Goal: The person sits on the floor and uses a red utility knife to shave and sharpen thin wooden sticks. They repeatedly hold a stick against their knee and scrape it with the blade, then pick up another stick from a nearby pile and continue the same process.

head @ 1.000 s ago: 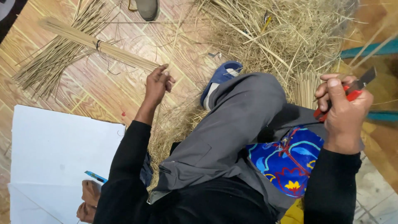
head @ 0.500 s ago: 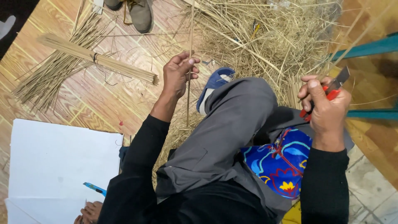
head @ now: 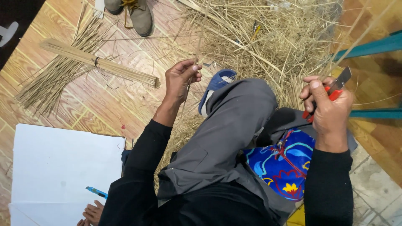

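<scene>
My left hand (head: 181, 79) pinches a single thin straw stalk (head: 197, 46) that rises upright from my fingers, over the wooden floor beside my raised grey-trousered knee (head: 238, 113). My right hand (head: 328, 104) grips a red-handled utility knife (head: 335, 90) with its blade pointing up and to the right. A big loose pile of dry straw (head: 272, 37) lies just beyond both hands. A blue slipper (head: 215, 86) on my foot shows between my left hand and the knee.
A tied bundle of straw stalks (head: 83, 62) fans out on the floor at the left. A white sheet (head: 54, 167) lies at the lower left with a blue pen (head: 97, 192) and another person's fingers (head: 90, 213). A brown shoe (head: 134, 12) is at the top. Teal bars (head: 372, 46) stand at the right.
My left hand has lifted from the floor with one stalk pinched in it and moved closer to the knee. My right hand has kept hold of the knife.
</scene>
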